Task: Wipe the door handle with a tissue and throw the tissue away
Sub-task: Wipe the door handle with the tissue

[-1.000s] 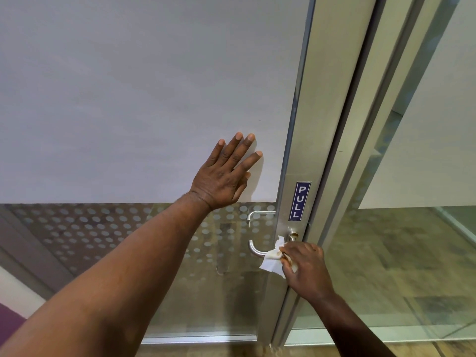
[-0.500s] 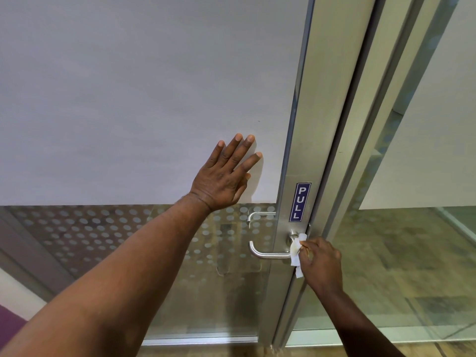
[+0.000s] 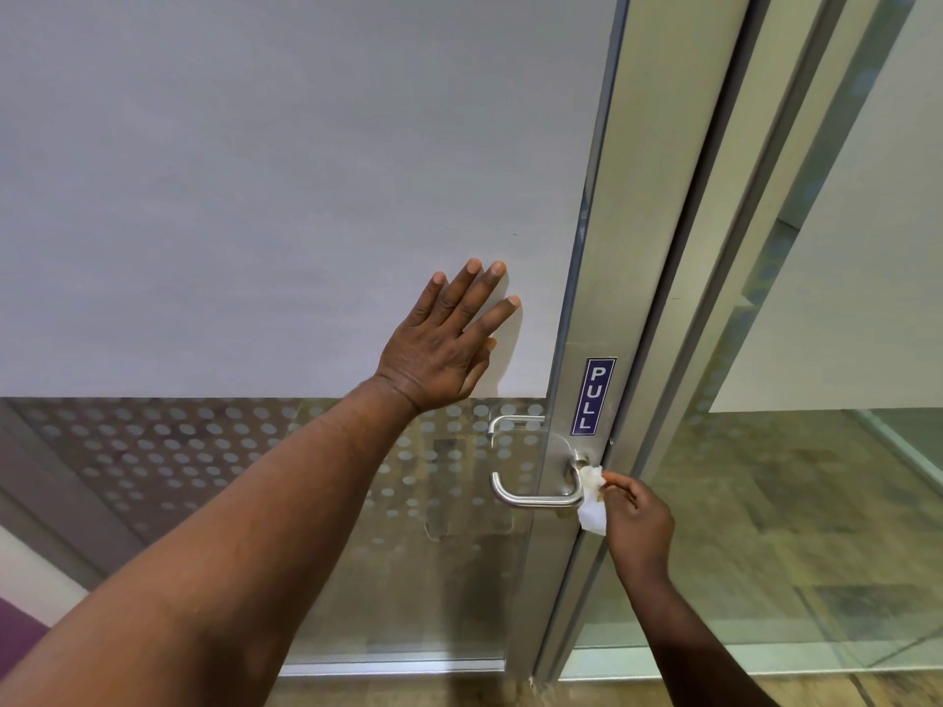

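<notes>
A brushed-metal lever door handle [image 3: 536,498] sticks out from the door's metal stile, below a blue PULL sign [image 3: 593,396]. My right hand [image 3: 638,523] pinches a crumpled white tissue [image 3: 592,497] and presses it against the handle's right bend, near where it meets the stile. My left hand [image 3: 449,339] lies flat with fingers spread on the frosted glass panel, above and left of the handle. No bin is in view.
The glass door [image 3: 255,196] is frosted above and dotted, then see-through, below. The metal door frame [image 3: 714,298] runs up on the right, with another glass panel [image 3: 842,502] beyond it. Brown flooring shows at the bottom.
My right hand has slid the tissue from the handle's grip bar to the right, up to the bend by the stile. The left hand has stayed flat on the glass.
</notes>
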Demonstrator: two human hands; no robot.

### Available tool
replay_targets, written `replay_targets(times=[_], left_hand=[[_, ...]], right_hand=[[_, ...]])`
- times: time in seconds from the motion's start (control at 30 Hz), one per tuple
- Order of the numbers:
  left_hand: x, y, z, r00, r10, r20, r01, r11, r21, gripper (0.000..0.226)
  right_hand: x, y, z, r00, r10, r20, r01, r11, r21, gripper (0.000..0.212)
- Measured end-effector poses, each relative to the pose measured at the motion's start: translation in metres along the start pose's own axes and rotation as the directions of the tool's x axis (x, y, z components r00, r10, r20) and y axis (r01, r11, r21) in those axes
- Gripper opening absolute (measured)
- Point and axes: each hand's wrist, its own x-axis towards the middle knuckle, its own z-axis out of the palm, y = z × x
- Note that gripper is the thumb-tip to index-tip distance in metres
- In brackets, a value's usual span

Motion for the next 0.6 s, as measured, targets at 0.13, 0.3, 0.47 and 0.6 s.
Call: replay_targets(times=[0.13,0.3,0.47,0.6], left_hand=[[0.000,0.000,0.000,1.000,-0.001,-0.005,0.001,1.000,-0.008,0.067],[0.000,-0.001,0.002,1.000,0.004,-0.010,-0.004,1.000,0.000,0.068],[0.000,0.000,0.002,1.000,0.005,-0.019,-0.005,1.000,-0.004,0.066],[0.000,0.000,0.000,1.000,0.000,-0.016,0.000,1.000,0.002,0.065]], right_hand=[[-0.005,-0.008,0.008,0.991,-0.122,0.047,0.124,0.991,-0.050,0.028],[-0.004,-0.007,0.007,0.942,-0.317,0.113,0.331,0.933,-0.141,0.025],[0.003,-0.016,0.014,0.927,-0.341,0.158,0.372,0.888,-0.269,0.013],[0.003,-0.015,0.019,0.976,-0.217,0.029,0.218,0.952,-0.212,0.007]])
